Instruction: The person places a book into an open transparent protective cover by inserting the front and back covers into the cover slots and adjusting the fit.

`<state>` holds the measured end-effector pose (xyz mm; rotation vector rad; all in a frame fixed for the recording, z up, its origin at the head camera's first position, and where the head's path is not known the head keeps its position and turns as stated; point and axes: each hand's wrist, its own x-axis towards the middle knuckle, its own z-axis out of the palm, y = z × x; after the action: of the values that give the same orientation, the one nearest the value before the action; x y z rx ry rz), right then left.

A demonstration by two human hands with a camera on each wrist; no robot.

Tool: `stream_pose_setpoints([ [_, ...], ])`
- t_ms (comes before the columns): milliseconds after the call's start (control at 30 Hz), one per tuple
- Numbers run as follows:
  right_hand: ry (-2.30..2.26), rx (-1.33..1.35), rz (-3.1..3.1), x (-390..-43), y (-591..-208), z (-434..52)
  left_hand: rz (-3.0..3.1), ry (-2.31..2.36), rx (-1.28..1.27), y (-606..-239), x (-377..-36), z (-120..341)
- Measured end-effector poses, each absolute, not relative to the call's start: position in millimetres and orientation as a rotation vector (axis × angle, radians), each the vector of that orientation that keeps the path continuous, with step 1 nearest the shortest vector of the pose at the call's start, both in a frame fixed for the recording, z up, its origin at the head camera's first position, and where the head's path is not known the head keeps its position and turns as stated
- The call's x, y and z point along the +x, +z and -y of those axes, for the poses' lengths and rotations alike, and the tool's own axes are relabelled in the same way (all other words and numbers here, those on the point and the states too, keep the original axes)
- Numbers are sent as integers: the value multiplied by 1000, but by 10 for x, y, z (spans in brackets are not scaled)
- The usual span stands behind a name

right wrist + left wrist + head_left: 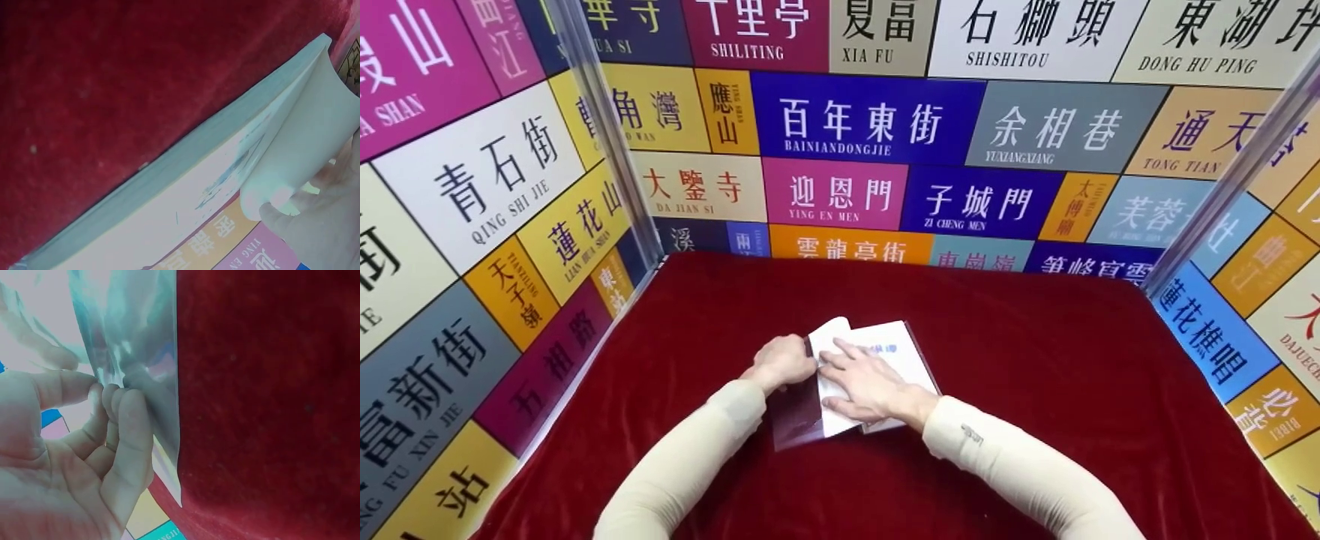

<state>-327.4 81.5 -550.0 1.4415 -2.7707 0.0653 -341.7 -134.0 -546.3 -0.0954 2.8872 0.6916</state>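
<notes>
Midway across the red velvet tablecloth, a white paperback book lies partly inside a clear plastic sleeve (its free edge juts toward the camera). Just left of the book, the left hand pinches the sleeve's edge between curled fingers and thumb. The right hand presses flat, fingers spread, on the curling white cover.

White book, clear glossy cover, dark red velvet cloth, multicoloured lettered walls
</notes>
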Motion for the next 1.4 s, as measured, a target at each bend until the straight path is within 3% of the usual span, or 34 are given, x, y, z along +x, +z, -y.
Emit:
stream_pose_setpoints([
  [1067, -301, 1407, 2618, -3152, -5545, -573, -2829, 744, -132, -5509, -3519, 1446],
  [1400, 259, 1434, 2692, -3227, -5392, -747, -2810, 788, -134, -5502, -3498, 1439],
])
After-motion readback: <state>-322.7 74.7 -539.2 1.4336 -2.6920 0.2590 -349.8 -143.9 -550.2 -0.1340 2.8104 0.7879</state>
